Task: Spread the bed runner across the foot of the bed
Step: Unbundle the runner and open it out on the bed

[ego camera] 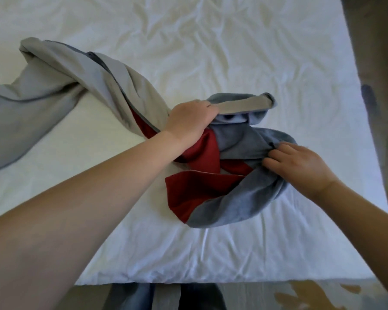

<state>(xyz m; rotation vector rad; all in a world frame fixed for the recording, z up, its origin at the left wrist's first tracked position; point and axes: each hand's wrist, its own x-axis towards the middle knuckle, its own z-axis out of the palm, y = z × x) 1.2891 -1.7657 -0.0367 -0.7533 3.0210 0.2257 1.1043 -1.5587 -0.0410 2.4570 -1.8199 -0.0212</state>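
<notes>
On the white, creased bed cover [233, 52], close to its near edge, lies the long bed runner of grey plush, dark red panel and pale beige-grey lining [233, 208], twisted and bunched rather than flat. Its right part is heaped in a loose ring. A grey plush band curves round the right and near side, and red cloth shows inside the ring and on its near-left side. A narrow beige strip runs across the far side to a rolled end. From the heap a thick twisted length, lining outward with a sliver of red showing, climbs toward the upper left. It folds over there and falls back as a flatter grey stretch that leaves the picture at the left edge.

The left grip [190, 121] is closed round the runner where the twisted length meets the heap, knuckles up, with the beige strip coming out from under it. The right grip [300, 166] rests on the right side of the ring, its fingertips [276, 153] pinching a fold of the grey plush. Both forearms are bare and reach in from the near side.

Below the bed's near edge show a grey floor with brownish patches [323, 294] and some dark cloth [195, 296] that I cannot identify.
</notes>
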